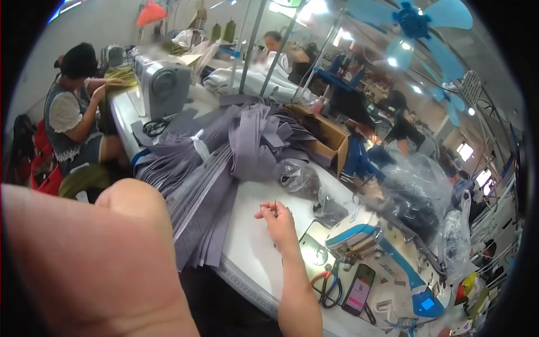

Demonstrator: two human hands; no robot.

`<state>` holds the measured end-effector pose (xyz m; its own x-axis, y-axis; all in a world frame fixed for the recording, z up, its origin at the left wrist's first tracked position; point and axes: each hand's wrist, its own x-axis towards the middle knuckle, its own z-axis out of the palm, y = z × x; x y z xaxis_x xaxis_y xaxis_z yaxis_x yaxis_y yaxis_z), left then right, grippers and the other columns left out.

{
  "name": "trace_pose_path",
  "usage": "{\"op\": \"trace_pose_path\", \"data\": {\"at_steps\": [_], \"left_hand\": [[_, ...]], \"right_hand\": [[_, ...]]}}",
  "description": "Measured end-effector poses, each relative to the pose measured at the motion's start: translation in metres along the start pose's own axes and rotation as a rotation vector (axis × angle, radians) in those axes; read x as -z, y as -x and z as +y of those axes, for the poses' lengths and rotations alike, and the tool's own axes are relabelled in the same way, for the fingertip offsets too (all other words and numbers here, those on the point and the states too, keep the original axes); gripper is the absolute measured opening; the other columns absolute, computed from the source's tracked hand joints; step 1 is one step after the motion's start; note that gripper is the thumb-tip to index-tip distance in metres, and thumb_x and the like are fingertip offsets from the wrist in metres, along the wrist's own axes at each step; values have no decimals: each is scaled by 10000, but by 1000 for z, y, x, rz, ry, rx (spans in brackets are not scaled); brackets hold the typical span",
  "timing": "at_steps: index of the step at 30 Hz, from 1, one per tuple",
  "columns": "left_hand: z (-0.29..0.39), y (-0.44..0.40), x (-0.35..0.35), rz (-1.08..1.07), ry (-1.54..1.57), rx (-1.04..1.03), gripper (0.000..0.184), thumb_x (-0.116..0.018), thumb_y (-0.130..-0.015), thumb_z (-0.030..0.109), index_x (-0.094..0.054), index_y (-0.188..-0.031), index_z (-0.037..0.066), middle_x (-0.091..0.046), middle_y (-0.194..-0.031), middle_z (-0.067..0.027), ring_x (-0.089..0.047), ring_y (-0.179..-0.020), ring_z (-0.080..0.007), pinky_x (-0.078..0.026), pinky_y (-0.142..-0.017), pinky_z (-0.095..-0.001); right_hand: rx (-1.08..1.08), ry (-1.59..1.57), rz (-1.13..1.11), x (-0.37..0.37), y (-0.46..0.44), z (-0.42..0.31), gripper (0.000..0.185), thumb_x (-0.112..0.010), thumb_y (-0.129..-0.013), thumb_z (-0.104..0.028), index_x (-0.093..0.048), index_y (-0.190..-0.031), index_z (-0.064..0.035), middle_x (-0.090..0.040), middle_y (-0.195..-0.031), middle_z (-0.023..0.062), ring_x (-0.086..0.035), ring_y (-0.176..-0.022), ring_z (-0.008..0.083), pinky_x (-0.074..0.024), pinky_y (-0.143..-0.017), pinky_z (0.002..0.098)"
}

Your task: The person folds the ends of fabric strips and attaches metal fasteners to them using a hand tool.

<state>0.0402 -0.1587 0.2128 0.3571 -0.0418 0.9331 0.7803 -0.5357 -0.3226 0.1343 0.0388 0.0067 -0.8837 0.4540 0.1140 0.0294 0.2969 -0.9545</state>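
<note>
My left hand is raised very close to the camera on the left. Its palm and the base of the thumb fill that side, and its fingers lie outside the view. Over the white tabletop, my right hand is closed in a pinch on a thin dark pointed object, too small to name. Left of that hand lies a big pile of long grey-purple fabric strips, some hanging over the table edge. A pale tie goes round one bundle.
To the right stand a white-and-blue sewing machine, scissors and a phone. Behind are a cardboard box, clear plastic bags and another sewing machine. A co-worker sits at left. A blue fan hangs above.
</note>
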Motion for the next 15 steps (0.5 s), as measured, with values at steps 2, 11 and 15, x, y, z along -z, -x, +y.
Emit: {"op": "trace_pose_path", "data": {"at_steps": [2, 11, 15], "left_hand": [[8, 10, 0, -16, -9, 41, 428, -643, -897, 259, -523, -1281, 111, -582, -1212, -86, -566, -1083, -256, -427, -926, -454], [68, -36, 41, -193, -303, 227, 430, -636, -899, 223, -517, -1286, 79, -587, -1215, -120, -576, -1077, -280, -459, -895, -456], [72, 22, 53, -201, -345, 241, 430, -633, -900, 207, -514, -1289, 65, -589, -1216, -136, -581, -1074, -290, -473, -881, -456]], "right_hand": [[-27, -9, 2, -1, -1, 1, 204, -573, -950, -180, -619, -1078, -28, -714, -895, 43, -497, -656, 55, -393, -605, 220], [-165, -22, 2, -2, 1, -9, 197, -578, -942, -176, -617, -1047, -14, -708, -873, 77, -595, -778, 116, -450, -745, 277], [-135, -27, -8, 0, -1, -4, 200, -576, -942, -177, -613, -1045, -10, -706, -875, 80, -600, -790, 122, -447, -769, 275]]}}
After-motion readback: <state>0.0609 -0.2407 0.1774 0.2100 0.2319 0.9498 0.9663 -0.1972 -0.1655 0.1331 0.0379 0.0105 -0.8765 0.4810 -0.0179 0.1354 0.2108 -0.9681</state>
